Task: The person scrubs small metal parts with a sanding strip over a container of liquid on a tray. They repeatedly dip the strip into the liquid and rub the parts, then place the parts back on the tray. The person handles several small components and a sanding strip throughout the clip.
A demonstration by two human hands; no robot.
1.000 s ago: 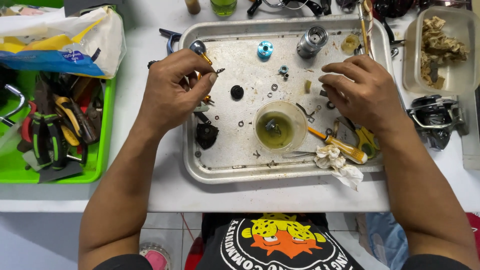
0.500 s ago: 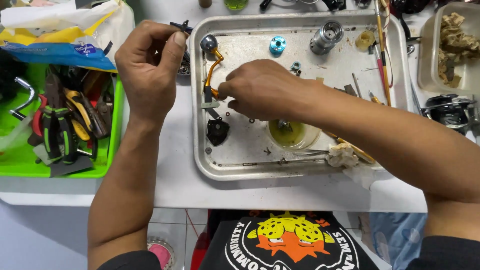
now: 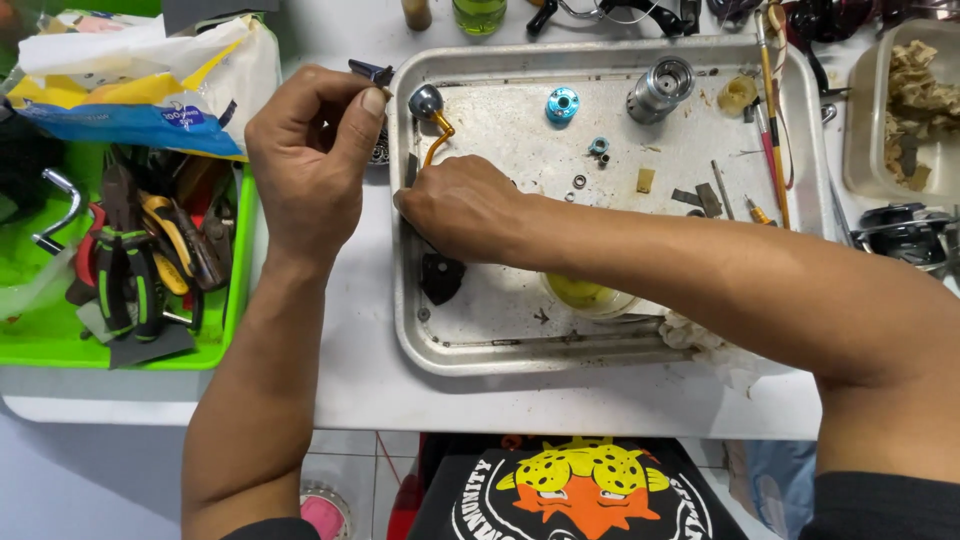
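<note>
Head view, looking straight down on white bench. Left hand (image 3: pixel 310 165) raised just off left rim of metal tray (image 3: pixel 620 355), thumb and forefinger pinched narrow on small dark part (image 3: pixel 370 72); part's tip pokes out up-right toward tray corner, rest hidden by fingers, so shape can't be told. Right hand (image 3: pixel 460 205) reached across tray w/ forearm crossing diagonally, fingers curled down onto tray floor at lower end of orange crank handle (image 3: pixel 437 140); whether gripping or just pressing can't be told, fingertips hidden. Handle's long axis runs roughly top to bottom w/ slight curve, round grey knob (image 3: pixel 425 100) at far end near tray's top-left corner, thin orange arm bending down into right hand. Black angular piece (image 3: pixel 441 277) flat on tray just below right hand.

Tray: dull scratched aluminium, shallow, rounded corners, greasy smears. On it: blue anodised ring (image 3: pixel 563 104), ribbed silver spool (image 3: pixel 660 90) lying tilted, small washers (image 3: pixel 580 181), glass dish w/ yellowish fluid (image 3: pixel 590 295) partly under forearm, crumpled white rag (image 3: pixel 700 340) at lower edge. Left of tray, green plastic tray (image 3: pixel 40 340) w/ pliers (image 3: pixel 125 265), rubber grips black, green, orange. Plastic bag (image 3: pixel 130 75), white, yellow, blue, above that.
</note>
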